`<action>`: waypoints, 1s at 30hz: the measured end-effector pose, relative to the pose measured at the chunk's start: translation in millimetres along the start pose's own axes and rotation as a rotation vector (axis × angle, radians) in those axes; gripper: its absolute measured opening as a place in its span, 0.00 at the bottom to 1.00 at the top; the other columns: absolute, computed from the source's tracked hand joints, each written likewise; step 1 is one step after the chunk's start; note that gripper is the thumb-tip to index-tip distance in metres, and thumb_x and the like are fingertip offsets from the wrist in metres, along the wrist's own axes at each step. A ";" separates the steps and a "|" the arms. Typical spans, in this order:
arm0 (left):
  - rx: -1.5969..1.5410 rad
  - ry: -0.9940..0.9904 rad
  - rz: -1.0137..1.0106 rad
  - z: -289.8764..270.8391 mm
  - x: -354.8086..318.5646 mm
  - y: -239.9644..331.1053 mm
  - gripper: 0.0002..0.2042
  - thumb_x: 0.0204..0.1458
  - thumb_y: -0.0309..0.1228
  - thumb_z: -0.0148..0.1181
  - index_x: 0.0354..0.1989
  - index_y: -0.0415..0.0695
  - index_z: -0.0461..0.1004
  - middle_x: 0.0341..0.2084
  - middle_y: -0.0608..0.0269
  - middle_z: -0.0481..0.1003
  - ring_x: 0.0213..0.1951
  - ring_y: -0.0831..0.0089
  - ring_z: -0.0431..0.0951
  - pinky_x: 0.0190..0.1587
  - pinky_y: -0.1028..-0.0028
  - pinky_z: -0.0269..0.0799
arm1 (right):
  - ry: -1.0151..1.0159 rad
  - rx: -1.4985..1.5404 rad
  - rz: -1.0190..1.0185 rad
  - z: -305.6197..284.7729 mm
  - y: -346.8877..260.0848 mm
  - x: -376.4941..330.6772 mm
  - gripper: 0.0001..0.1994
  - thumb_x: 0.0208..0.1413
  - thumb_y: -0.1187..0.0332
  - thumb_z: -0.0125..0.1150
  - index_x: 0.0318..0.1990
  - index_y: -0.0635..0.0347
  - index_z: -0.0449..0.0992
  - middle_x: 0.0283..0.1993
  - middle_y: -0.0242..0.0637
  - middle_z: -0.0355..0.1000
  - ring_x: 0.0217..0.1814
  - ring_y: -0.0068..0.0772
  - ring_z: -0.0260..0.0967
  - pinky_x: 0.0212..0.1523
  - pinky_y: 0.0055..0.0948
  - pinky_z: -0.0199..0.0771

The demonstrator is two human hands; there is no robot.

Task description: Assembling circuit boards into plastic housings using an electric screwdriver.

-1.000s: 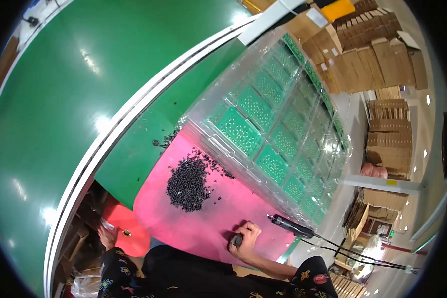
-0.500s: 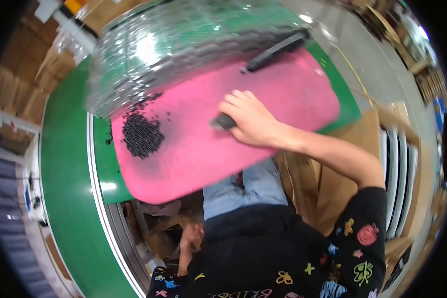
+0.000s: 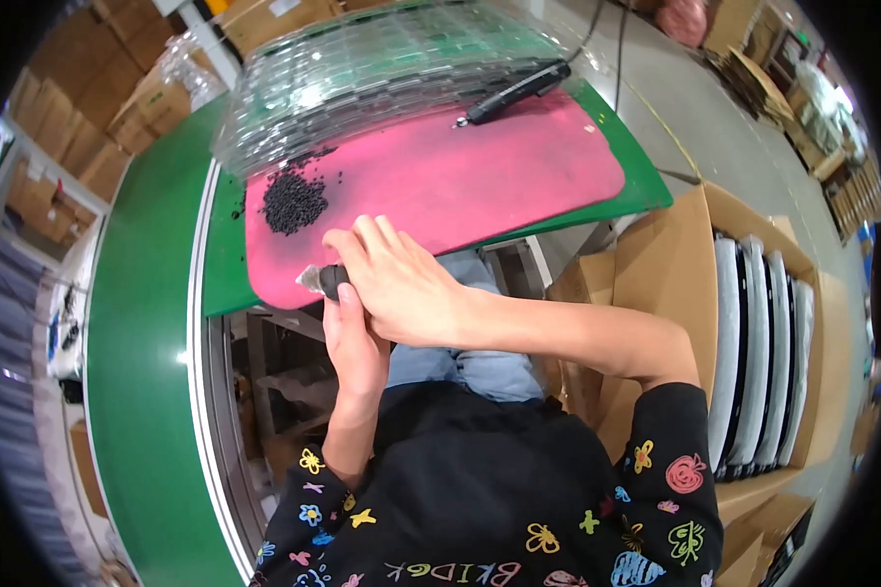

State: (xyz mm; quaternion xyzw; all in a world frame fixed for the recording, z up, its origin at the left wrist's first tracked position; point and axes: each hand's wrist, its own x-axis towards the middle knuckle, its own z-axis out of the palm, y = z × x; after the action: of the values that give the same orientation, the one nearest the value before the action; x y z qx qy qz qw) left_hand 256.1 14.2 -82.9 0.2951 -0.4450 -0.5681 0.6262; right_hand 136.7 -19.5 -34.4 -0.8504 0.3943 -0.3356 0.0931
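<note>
My hands meet over the near left edge of a pink mat (image 3: 440,186). Between them is a small black rounded object (image 3: 334,282) with a whitish, see-through piece (image 3: 309,278) at its left end; its exact kind I cannot make out. My right hand (image 3: 401,284) closes over it from above, and my palm hides part of it. From below, my left hand (image 3: 353,342) pinches it, thumb against its near side. Just beyond lies a pile of tiny black pieces (image 3: 294,203), perhaps screws, some scattered toward the mat's rim.
A black corded electric screwdriver (image 3: 514,94) lies at the mat's far right, its tip pointing left. Clear plastic trays (image 3: 362,83) are stacked along the far side of the green table (image 3: 142,391). On the right, an open cardboard box (image 3: 666,245) holds several wrapped flat panels (image 3: 754,352).
My right hand has moved left and nearer, carrying the black object from over the mat's middle. The left hand has risen from low beside my body to join it.
</note>
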 end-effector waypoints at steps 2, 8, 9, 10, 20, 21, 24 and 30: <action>-0.075 0.053 0.035 -5.3 12.4 -2.9 0.22 0.70 0.43 0.38 0.61 0.38 0.63 0.53 0.57 0.72 0.56 0.68 0.72 0.59 0.67 0.67 | -0.009 -0.002 -0.043 -15.7 1.7 0.0 0.37 0.44 0.71 0.65 0.63 0.70 0.55 0.51 0.55 0.61 0.51 0.55 0.62 0.50 0.47 0.66; 0.690 0.444 0.246 -130.2 71.7 56.4 0.20 0.66 0.43 0.50 0.51 0.36 0.74 0.29 0.68 0.70 0.34 0.77 0.70 0.40 0.75 0.67 | 0.550 0.128 -0.423 -126.8 13.3 32.9 0.54 0.36 0.57 0.82 0.64 0.71 0.50 0.57 0.47 0.55 0.56 0.40 0.59 0.55 0.35 0.62; 0.907 0.488 0.245 -147.3 90.1 61.0 0.19 0.65 0.41 0.52 0.48 0.35 0.76 0.29 0.66 0.72 0.34 0.76 0.70 0.40 0.75 0.67 | 0.535 0.142 -0.425 -135.1 18.9 29.2 0.52 0.36 0.57 0.82 0.63 0.71 0.50 0.56 0.46 0.55 0.55 0.40 0.59 0.55 0.35 0.62; 1.008 0.506 0.233 -163.1 98.8 62.8 0.20 0.63 0.41 0.55 0.49 0.33 0.76 0.36 0.58 0.77 0.38 0.71 0.75 0.46 0.72 0.69 | 0.517 0.177 -0.425 -142.5 33.2 15.3 0.51 0.37 0.57 0.81 0.63 0.71 0.51 0.56 0.46 0.56 0.55 0.40 0.60 0.55 0.36 0.62; 1.283 0.593 0.066 -140.8 124.1 34.4 0.17 0.61 0.33 0.55 0.51 0.30 0.75 0.47 0.37 0.77 0.54 0.48 0.75 0.59 0.60 0.66 | 0.696 0.008 -0.651 -254.9 127.6 41.3 0.38 0.40 0.60 0.75 0.55 0.67 0.59 0.51 0.45 0.61 0.49 0.40 0.62 0.54 0.38 0.63; 1.405 0.614 0.291 -144.7 128.1 27.5 0.16 0.58 0.29 0.56 0.49 0.29 0.75 0.49 0.35 0.75 0.58 0.45 0.72 0.63 0.57 0.61 | 0.820 -0.057 -0.687 -259.7 133.6 62.0 0.37 0.40 0.60 0.74 0.54 0.66 0.60 0.50 0.45 0.62 0.49 0.40 0.62 0.54 0.39 0.63; 1.418 0.637 0.504 -212.8 138.6 30.4 0.12 0.50 0.23 0.57 0.41 0.31 0.77 0.49 0.34 0.74 0.57 0.42 0.72 0.62 0.59 0.62 | 0.983 -0.184 -0.835 -257.4 135.6 100.7 0.33 0.41 0.61 0.73 0.52 0.65 0.63 0.48 0.44 0.63 0.47 0.40 0.63 0.53 0.40 0.63; 1.605 0.686 0.241 -157.6 134.8 35.3 0.12 0.53 0.33 0.63 0.42 0.39 0.79 0.34 0.50 0.73 0.42 0.51 0.73 0.47 0.59 0.68 | 0.572 -0.013 -0.646 -299.0 156.4 32.3 0.25 0.43 0.62 0.69 0.48 0.63 0.68 0.45 0.44 0.66 0.44 0.40 0.65 0.53 0.41 0.63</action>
State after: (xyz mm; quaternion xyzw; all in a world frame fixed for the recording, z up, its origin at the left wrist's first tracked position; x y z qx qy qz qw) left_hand 407.0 -132.2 -89.9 0.7514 -0.5256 0.1059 0.3846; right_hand -136.1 -116.5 142.0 -0.8034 0.1200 -0.5673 -0.1354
